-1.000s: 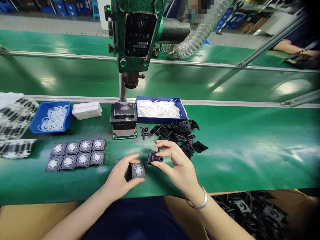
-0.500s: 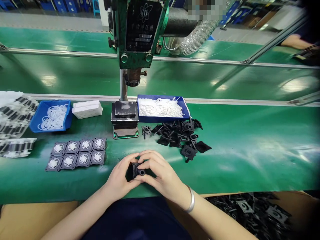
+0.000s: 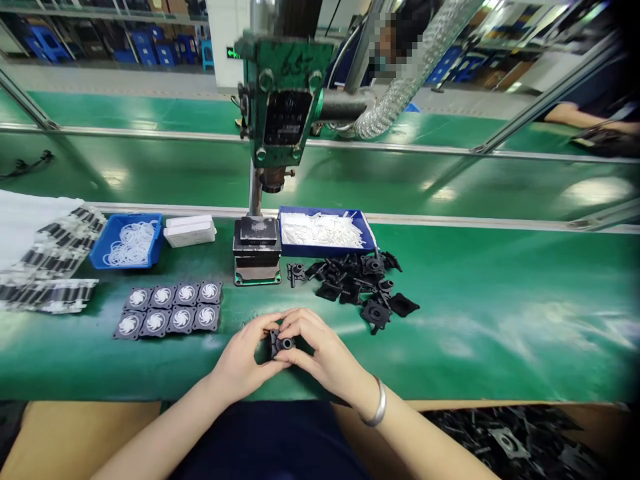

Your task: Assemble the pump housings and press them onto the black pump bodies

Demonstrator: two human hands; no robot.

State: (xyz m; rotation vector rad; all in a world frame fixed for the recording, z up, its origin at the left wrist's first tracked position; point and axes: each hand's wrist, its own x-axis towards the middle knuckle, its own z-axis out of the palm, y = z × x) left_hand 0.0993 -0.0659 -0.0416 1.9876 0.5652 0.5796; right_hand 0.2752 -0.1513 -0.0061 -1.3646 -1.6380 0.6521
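Observation:
A black plastic pump housing, square with a round tube stub facing up, is held between both hands just above the green bench. My left hand is closed on its left side, and my right hand grips it from the right with thumb and fingers. The fingers hide part of its edges. To the left, several square black parts with white swirl-shaped rotors lie in two rows. A heap of similar black housings lies beyond my right hand, with one single housing beside the press base.
A green manual press stands above its metal block. Behind are a blue bin of white rings, a white box and a blue tray of white pins. A carton of black parts sits lower right. Other people are across the bench.
The camera view has tilted up a little and shifted left, so the bench things appear lower and further right. Both hands still hold the housing, its tube turned slightly more into view.

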